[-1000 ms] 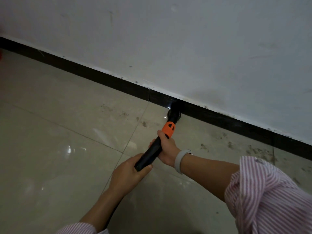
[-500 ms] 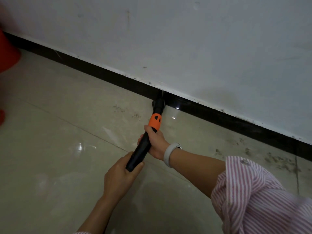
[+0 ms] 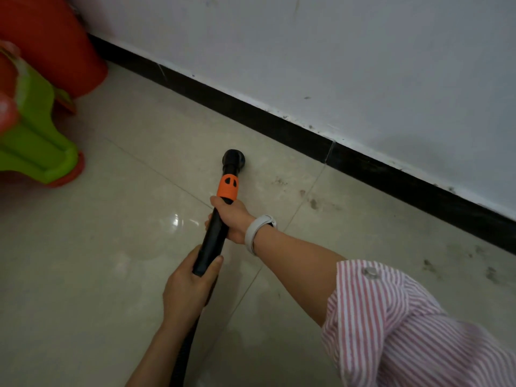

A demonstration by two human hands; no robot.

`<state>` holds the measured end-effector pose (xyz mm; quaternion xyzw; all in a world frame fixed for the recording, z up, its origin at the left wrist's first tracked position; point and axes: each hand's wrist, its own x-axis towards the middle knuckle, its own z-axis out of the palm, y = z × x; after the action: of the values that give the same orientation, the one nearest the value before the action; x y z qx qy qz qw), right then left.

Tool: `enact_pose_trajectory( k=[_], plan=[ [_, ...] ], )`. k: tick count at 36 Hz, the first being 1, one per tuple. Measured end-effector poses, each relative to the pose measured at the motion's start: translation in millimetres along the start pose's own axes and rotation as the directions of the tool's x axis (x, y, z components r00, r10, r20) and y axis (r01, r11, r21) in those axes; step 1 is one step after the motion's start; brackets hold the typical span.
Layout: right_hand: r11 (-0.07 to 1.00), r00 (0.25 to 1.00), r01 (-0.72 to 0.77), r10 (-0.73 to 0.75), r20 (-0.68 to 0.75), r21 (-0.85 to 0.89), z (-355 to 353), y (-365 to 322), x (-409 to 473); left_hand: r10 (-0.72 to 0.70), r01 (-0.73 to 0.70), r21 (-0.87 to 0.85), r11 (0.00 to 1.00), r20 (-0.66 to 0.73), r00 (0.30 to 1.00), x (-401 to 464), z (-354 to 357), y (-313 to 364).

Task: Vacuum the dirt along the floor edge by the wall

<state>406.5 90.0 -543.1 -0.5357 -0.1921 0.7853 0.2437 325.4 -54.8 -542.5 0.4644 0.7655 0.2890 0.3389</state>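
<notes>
Both the left hand and right hand hold the black vacuum tube with orange collar, fingers wrapped around it, its round nozzle near the black baseboard; I judge the sweep is under way, and next it should go right to the dark dirt specks.

no readable text, label, brand, number or sign shows on anything in view.

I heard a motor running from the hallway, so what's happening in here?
A person is vacuuming the tiled floor by the wall. The right hand grips the black vacuum tube just below its orange collar; the left hand holds the tube's lower end. The round nozzle sits on the tile, short of the black baseboard. Dirt smudges remain to the right.
</notes>
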Motion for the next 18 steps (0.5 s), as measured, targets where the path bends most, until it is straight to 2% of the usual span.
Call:
enact_pose_trajectory(
  k=[7, 18],
  plan=[
    [0.999, 0.999, -0.006, 0.004, -0.042, -0.052, 6.8, -0.7, 3.3, -0.056, 0.06, -0.07, 0.996, 0.058, 0.997, 7.3, -5.9, -2.1],
    [1.0, 0.996, 0.003, -0.005, -0.084, -0.021, -3.0, -6.3, -2.5, -0.015, 0.037, -0.121, 0.992, 0.18, 0.984, 10.6, -14.6, 19.0]
  ],
)
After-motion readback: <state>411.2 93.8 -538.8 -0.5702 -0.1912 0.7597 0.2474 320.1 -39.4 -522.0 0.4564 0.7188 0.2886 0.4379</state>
